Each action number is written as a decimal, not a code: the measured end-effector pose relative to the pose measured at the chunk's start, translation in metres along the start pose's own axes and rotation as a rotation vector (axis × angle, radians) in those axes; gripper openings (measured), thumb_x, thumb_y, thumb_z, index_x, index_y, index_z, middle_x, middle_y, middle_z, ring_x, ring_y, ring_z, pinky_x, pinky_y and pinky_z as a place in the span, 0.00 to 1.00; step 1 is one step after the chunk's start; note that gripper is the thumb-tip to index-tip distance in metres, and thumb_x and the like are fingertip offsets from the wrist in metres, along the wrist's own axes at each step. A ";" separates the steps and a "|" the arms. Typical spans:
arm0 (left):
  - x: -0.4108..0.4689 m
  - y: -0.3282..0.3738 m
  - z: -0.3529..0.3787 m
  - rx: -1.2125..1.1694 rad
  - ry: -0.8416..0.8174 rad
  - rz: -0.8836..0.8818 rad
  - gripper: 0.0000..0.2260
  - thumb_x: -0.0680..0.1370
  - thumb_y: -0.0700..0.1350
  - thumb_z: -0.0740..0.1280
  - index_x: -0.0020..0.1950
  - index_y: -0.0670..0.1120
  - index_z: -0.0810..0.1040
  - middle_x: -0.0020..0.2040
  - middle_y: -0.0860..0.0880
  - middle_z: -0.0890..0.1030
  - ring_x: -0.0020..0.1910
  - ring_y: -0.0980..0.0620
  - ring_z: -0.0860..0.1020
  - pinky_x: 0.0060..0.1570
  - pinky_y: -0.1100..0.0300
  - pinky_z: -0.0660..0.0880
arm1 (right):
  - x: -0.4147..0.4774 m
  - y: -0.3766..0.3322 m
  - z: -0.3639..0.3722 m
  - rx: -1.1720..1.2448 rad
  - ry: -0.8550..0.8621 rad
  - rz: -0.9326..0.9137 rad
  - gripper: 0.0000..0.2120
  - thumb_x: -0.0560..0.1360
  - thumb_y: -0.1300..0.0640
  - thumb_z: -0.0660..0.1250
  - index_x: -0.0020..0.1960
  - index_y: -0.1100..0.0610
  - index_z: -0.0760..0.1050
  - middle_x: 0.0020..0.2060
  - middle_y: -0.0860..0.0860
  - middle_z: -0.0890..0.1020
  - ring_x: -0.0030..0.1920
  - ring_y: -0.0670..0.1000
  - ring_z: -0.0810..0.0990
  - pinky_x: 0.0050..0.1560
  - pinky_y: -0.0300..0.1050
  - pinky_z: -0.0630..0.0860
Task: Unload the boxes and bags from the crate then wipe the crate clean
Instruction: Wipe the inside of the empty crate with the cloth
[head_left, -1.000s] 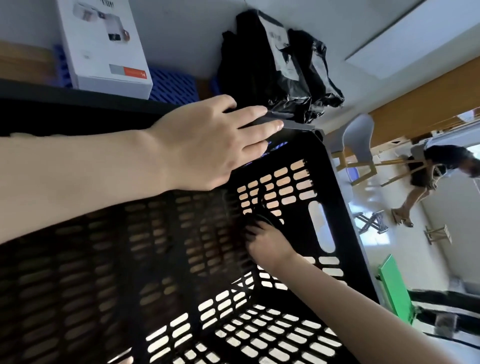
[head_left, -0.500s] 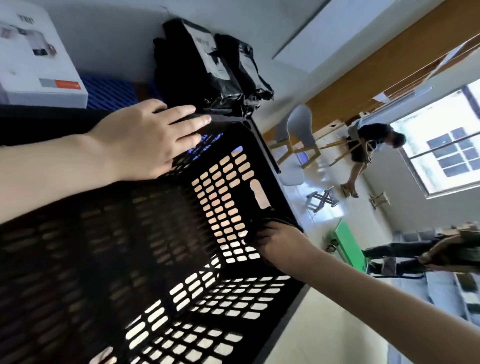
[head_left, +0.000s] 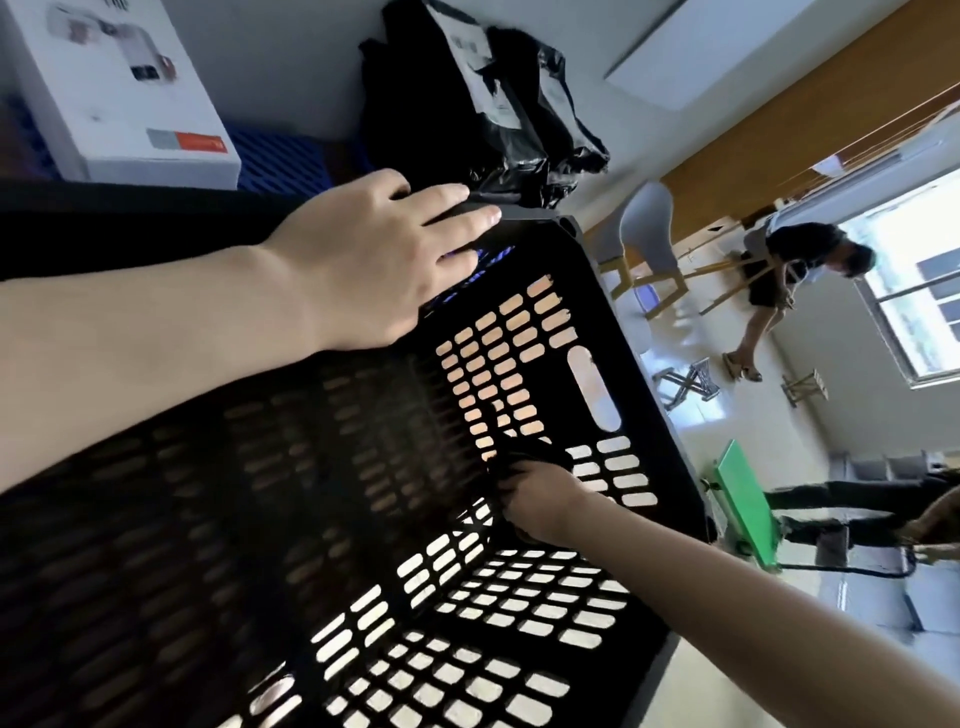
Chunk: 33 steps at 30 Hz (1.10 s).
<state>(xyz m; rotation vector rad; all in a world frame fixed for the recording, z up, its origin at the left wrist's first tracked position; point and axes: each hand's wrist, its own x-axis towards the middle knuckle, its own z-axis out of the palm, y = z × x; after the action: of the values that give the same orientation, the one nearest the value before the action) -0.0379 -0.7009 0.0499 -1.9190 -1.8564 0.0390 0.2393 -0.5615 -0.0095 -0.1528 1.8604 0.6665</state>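
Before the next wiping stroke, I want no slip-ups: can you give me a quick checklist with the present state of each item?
1. Crate emptied of boxes and bags: ok, none show inside.
2. White box and black bags outside the crate: ok, both lie beyond its far rim.
3. Left hand steadying the crate: ok, fingers lie over the top edge.
4. Right hand holding the dark cloth: ok, gripped against the inner wall.
5. Walls already clean: cannot tell, too dark and blurred.

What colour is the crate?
The crate is black, shown best in the head view.
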 end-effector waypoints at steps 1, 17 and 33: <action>0.001 0.000 0.001 0.007 0.001 0.004 0.27 0.80 0.54 0.50 0.78 0.49 0.56 0.81 0.45 0.47 0.78 0.44 0.54 0.67 0.49 0.65 | 0.004 -0.001 -0.001 -0.014 -0.007 -0.008 0.17 0.81 0.57 0.55 0.67 0.57 0.73 0.68 0.51 0.73 0.71 0.52 0.65 0.75 0.49 0.53; -0.004 -0.002 -0.007 -0.008 0.050 -0.004 0.27 0.79 0.56 0.53 0.78 0.52 0.61 0.81 0.46 0.49 0.78 0.46 0.55 0.65 0.53 0.63 | -0.167 0.039 -0.020 0.104 0.094 0.172 0.12 0.76 0.56 0.57 0.51 0.52 0.79 0.52 0.48 0.82 0.57 0.54 0.75 0.63 0.44 0.65; -0.007 0.000 -0.023 -0.304 0.071 -0.052 0.26 0.66 0.54 0.67 0.60 0.43 0.82 0.74 0.42 0.69 0.70 0.41 0.72 0.56 0.45 0.74 | -0.167 -0.008 -0.051 0.933 1.197 0.422 0.13 0.74 0.68 0.66 0.56 0.60 0.82 0.58 0.53 0.82 0.63 0.50 0.77 0.67 0.44 0.68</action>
<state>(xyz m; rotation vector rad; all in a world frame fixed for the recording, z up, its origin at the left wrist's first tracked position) -0.0308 -0.7146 0.0679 -2.0357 -1.9535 -0.3424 0.2656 -0.6293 0.1491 0.5966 3.2056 -0.2025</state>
